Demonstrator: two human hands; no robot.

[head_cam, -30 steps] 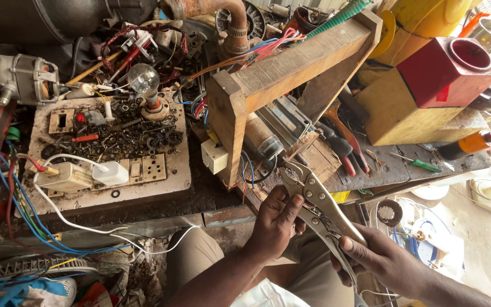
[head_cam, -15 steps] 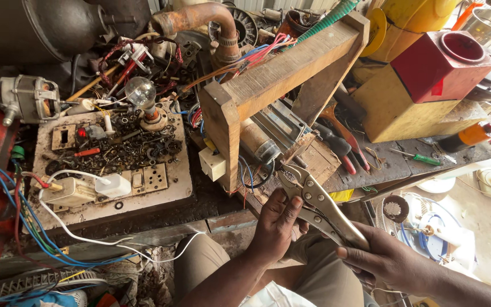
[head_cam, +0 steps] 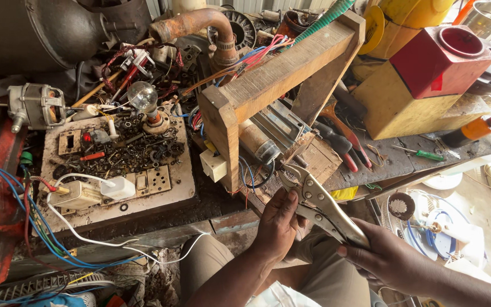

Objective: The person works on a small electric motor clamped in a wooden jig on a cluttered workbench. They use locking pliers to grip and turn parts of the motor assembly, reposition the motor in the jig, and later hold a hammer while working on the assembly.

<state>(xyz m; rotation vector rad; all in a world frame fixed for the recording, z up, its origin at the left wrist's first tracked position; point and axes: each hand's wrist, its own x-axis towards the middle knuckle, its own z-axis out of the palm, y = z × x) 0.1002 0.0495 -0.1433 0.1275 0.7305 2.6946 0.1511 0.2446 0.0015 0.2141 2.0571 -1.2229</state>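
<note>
Both hands hold the locking pliers (head_cam: 319, 204) just in front of the bench (head_cam: 393, 162) edge, above the person's lap. The right hand (head_cam: 390, 258) wraps the pliers' handles at their lower end, fingers curled round the metal from below, thumb lying along the top. The left hand (head_cam: 279, 222) is closed around the pliers nearer the head, thumb up against the near side of the tool just below its toothed end; its fingers fold under and are mostly hidden. The pliers slant from the right hand at lower right up to the left, and their head sits at the bench edge, touching or just short of a bundle of blue and dark wires (head_cam: 251, 173) that hangs below a wooden frame (head_cam: 279, 74). Whether the head bites on anything cannot be told.

Beside the frame's post sits a small white block (head_cam: 214, 165). To the left, well apart from the hands, lies a board (head_cam: 171, 193) heaped with nuts and washers, with a light bulb (head_cam: 143, 96) standing on it and a white plug (head_cam: 117, 187) at its near side. Right of the pliers, on the bench, lie red-handled pliers (head_cam: 348, 148) and a green screwdriver (head_cam: 424, 153).
</note>
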